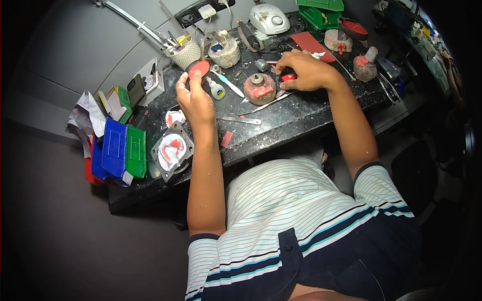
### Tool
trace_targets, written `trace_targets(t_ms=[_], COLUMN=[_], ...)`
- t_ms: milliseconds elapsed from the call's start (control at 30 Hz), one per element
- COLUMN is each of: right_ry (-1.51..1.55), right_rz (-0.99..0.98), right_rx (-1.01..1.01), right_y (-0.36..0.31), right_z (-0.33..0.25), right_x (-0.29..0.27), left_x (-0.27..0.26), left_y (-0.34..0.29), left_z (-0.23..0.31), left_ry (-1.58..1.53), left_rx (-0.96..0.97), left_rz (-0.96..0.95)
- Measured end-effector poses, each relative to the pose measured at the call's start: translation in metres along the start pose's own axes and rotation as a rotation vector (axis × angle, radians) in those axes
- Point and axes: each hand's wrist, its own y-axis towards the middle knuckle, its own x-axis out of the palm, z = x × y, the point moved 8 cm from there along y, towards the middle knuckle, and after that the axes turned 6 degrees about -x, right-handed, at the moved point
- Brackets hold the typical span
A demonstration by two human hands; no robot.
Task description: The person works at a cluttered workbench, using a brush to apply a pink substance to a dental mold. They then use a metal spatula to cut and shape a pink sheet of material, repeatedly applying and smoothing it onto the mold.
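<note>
Above the surface, the pink disc is pinched by the left grip; a small red object is held in the right grip. The disc, presumably light, is best held by its rim.

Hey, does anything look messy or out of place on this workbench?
Yes. The black workbench is speckled with white, as if dusty. A small red scrap lies loose near its front edge, apart from the larger red sheet. Crumpled paper sticks up untidily beside the blue bin.
</note>
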Motion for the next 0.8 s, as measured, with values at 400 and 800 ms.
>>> trace_targets(t_ms=[400, 800], right_ry=[0.173, 0.071], right_rz=[-0.140, -0.122], right_rx=[0.001, 0.034], right_y=[0.016, 0.024], right_z=[-0.025, -0.028], right_x=[0.013, 0.024], left_x=[0.024, 0.017], left_y=[-0.046, -0.052], left_z=[0.042, 0.039], left_ry=[0.326, 0.391], left_rx=[0.421, 0.491], left_rz=[-0.092, -0.121])
